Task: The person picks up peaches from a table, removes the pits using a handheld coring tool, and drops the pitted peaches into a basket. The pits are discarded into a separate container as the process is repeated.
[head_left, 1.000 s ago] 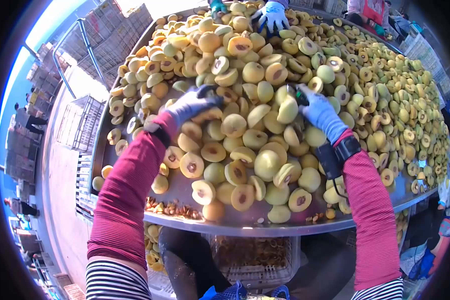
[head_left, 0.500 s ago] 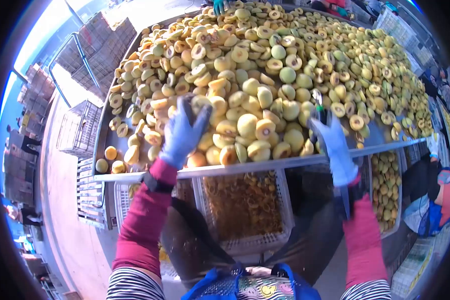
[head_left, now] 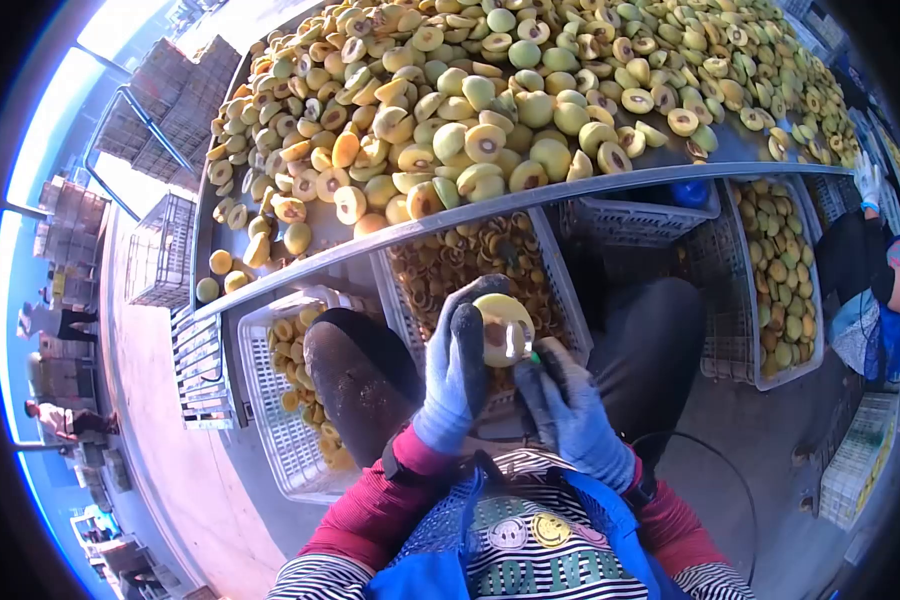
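Both hands wear blue-grey gloves with dark fingers and are close together above my lap. My left hand [head_left: 452,375] is closed round a halved yellow-green fruit [head_left: 503,330], its cut face turned up. In my right hand [head_left: 573,405] is a small tool [head_left: 526,347] with a green part and a shiny metal end, which lies against the cut face. Under the hands stands a white crate [head_left: 560,262] of fruit scraps. Beyond them, halved fruits [head_left: 450,140] are heaped on a metal-edged table [head_left: 610,186].
A crate of fruit pieces [head_left: 275,400] stands at the left and a crate of fruits [head_left: 815,350] at the right. A co-worker's gloved hand [head_left: 868,180] is at the far right. Stacked crates [head_left: 160,250] and people stand further left.
Both hands have drawn back from the table to above the lap and come together. The left now holds a fruit half, and the tool has come down to it. The view has tilted downward.
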`<state>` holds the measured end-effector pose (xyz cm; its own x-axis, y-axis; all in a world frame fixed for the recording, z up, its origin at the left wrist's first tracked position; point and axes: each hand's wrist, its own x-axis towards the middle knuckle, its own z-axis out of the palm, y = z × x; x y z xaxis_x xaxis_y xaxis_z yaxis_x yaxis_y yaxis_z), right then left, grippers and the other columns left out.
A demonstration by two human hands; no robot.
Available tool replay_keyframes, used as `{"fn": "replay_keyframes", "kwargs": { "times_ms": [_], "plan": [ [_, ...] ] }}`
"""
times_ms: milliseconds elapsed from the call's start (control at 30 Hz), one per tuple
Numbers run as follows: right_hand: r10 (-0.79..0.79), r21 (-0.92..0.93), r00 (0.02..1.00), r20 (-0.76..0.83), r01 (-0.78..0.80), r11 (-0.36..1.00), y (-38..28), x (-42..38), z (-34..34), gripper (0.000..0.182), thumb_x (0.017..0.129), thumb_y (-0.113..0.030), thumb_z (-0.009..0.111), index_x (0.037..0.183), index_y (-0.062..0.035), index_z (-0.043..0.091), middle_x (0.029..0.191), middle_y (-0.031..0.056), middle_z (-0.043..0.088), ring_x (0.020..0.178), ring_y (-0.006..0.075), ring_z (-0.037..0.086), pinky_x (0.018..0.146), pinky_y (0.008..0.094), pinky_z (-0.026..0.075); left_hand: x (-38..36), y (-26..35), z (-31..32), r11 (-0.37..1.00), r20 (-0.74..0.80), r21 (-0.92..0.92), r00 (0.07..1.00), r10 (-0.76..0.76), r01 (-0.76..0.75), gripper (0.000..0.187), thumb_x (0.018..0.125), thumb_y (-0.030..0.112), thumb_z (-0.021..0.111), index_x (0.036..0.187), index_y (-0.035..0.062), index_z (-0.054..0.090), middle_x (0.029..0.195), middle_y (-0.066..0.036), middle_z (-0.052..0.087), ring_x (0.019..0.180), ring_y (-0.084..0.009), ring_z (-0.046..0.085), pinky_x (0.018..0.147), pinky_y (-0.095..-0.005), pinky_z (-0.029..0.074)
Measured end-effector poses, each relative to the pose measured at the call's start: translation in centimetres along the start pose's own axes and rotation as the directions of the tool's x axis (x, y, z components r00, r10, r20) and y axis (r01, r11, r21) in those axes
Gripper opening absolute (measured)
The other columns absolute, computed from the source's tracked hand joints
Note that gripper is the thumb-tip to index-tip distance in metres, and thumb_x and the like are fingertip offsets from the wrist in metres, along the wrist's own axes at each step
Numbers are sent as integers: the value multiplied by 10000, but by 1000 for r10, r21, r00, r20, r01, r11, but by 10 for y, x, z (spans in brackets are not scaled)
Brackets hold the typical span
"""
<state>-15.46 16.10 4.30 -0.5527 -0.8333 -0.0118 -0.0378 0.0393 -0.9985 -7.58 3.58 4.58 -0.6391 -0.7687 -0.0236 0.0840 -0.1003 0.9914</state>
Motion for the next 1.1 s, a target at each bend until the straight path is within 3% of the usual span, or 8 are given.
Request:
{"fn": "replay_keyframes", "kwargs": {
  "times_ms": [33, 167, 300, 500, 633, 700, 900, 1100],
  "plan": [
    [-348, -284, 937, 35, 343, 896, 5, 2, 6, 111, 917, -56, 543, 1009, 4, 529, 779, 37, 552, 644, 55, 505, 559, 204, 389, -1, 0, 4, 1000, 1, 3, 1000, 2, -2, 494, 996, 412, 379, 1228, -2, 513, 1085, -97, 597, 964, -149, 561, 865, -280, 439],
    [352, 437, 936, -19, -309, 845, -7, 11, 0, 197, 873, -58, 614, 1048, -30, 528, 720, -13, 522, 577, 28, 485, 504, 194, 386, -7, 2, 3, 997, -46, -53, 997, -61, 58, 512, 996, 407, 385, 1258, -18, 497, 1125, -110, 590, 999, -157, 563, 897, -280, 436],
    [271, 491, 962, -19, -228, 841, 6, 15, -4, 257, 852, -72, 646, 1081, -42, 533, 768, -16, 534, 618, 28, 500, 550, 180, 411, -12, 13, 0, 982, 24, -51, 983, -180, 181, 460, 984, 342, 450, 1241, -30, 535, 1091, -117, 633, 989, -137, 571, 877, -283, 452],
    [-224, -122, 915, 335, 277, 953, 1, 43, -32, 345, 735, -35, 698, 1053, -17, 566, 899, 94, 611, 824, 162, 596, 755, 319, 482, 7, 29, -36, 922, 465, 325, 813, -350, 211, 417, 961, 339, 498, 1137, -27, 591, 909, -59, 645, 822, -71, 553, 776, -255, 467],
    [299, 380, 951, -75, -250, 891, -18, 40, -24, 194, 869, -17, 601, 1054, -42, 547, 869, 29, 602, 807, 96, 586, 684, 229, 479, 8, 45, -17, 796, 184, 305, 788, -588, 523, 498, 981, 407, 413, 1179, -21, 574, 1029, -102, 623, 898, -126, 596, 793, -266, 486],
    [214, 531, 962, -169, -94, 842, 9, 27, -13, 177, 893, -23, 574, 1063, -52, 533, 835, 3, 592, 738, 64, 560, 630, 201, 458, 0, 27, -15, 921, 67, -88, 925, -374, 379, 442, 976, 389, 446, 1146, 9, 593, 964, -64, 638, 860, -101, 586, 756, -248, 479],
    [36, -20, 984, -172, -40, 999, 4, 5, 5, 174, 883, -86, 628, 1011, -35, 522, 761, 3, 537, 663, 54, 502, 580, 224, 426, -11, 3, 4, 897, 58, -369, 969, -239, 243, 467, 940, 362, 457, 1279, 41, 449, 1083, -117, 592, 823, -178, 607, 626, -248, 513],
    [5, 72, 989, -150, 6, 997, 8, 11, -1, 223, 837, -48, 671, 1020, -27, 545, 815, 41, 583, 789, 89, 548, 735, 245, 457, -9, -11, 3, 963, -49, -114, 967, -250, 243, 366, 961, 353, 454, 1207, 83, 464, 1097, -110, 563, 855, -180, 595, 644, -275, 528]
  ]
}}
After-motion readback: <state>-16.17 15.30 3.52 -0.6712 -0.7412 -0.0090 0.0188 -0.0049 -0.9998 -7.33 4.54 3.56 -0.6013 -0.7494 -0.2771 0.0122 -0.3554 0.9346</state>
